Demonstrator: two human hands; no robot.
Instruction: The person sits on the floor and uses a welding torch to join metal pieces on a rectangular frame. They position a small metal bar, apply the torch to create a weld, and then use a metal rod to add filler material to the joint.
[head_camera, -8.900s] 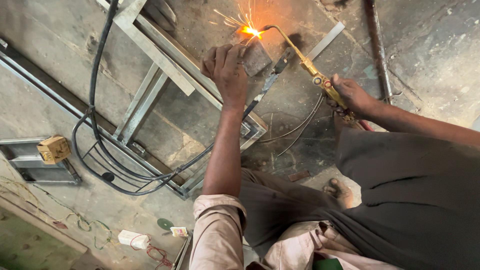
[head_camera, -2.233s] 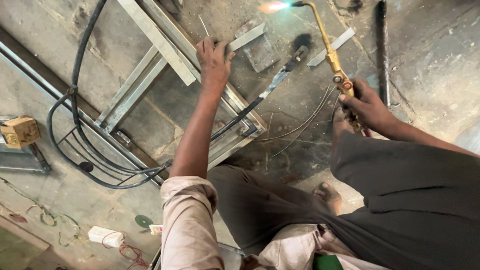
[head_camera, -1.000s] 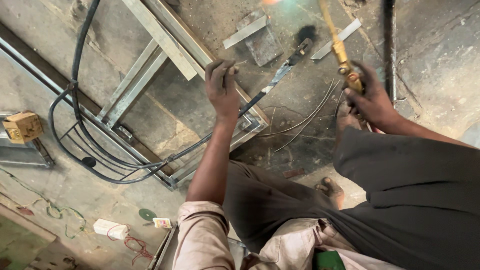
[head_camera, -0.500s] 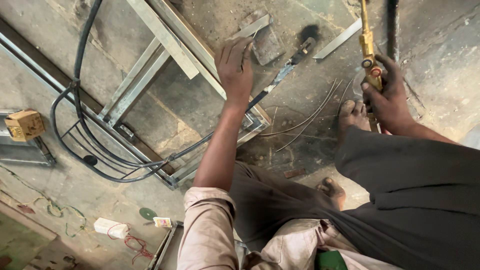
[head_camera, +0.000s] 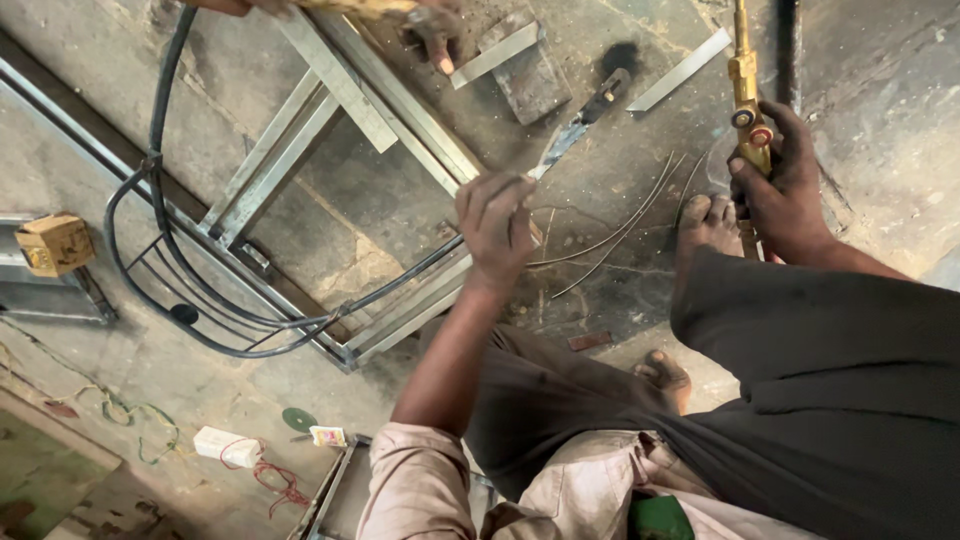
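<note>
Crouched low, the right hand (head_camera: 790, 190) is clamped on the brass torch (head_camera: 745, 110) while the left hand (head_camera: 495, 225) pinches a thin rod (head_camera: 610, 240) beside the frame (head_camera: 400, 100), and bare feet (head_camera: 705, 220) just under the torch could get burned.

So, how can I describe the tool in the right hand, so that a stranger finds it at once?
Start from the grey metal frame lying on the concrete floor, then look to its right, past the thin bent rods. There the right hand grips a brass-coloured torch that points up out of the picture. It is the only yellow metal tool there, with round knobs just above the fingers.
</note>
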